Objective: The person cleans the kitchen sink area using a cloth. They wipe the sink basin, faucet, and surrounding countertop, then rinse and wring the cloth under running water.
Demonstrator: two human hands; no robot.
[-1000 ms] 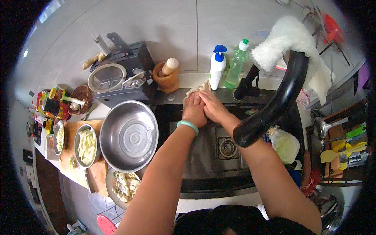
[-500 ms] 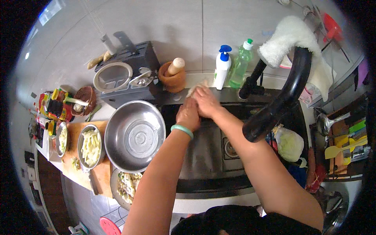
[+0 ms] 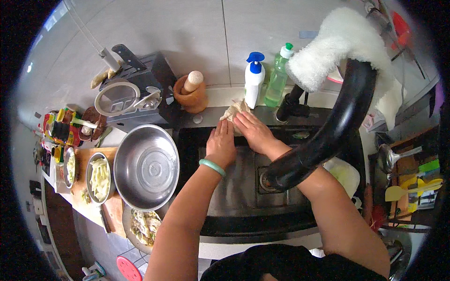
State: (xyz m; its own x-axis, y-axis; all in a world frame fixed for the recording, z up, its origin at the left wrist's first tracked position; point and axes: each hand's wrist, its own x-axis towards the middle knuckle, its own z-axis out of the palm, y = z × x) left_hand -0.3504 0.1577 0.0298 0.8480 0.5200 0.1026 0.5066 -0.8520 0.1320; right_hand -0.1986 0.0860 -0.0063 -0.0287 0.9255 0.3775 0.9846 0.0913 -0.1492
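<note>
A bunched beige cloth (image 3: 238,109) lies at the back rim of the dark sink (image 3: 225,196), just in front of the white pump bottle. My right hand (image 3: 255,134) rests flat against the cloth with its fingers stretched out. Beside it, my left hand (image 3: 221,144) has straight fingers, their tips touching the cloth's near-left edge. A pale green bangle (image 3: 212,167) circles my left wrist. The palms of both hands are hidden from view.
The black faucet (image 3: 323,136), draped with a white fluffy towel (image 3: 337,42), arches over my right forearm. A steel basin (image 3: 123,168) stands left of the sink. Green soap bottle (image 3: 276,79), wooden mortar (image 3: 191,96) and cutting board (image 3: 115,213) with knife (image 3: 104,219) surround the area.
My hands were close together, overlapping near the sink's back edge; they are now farther apart, and more of the cloth shows. The whole view has shifted slightly.
</note>
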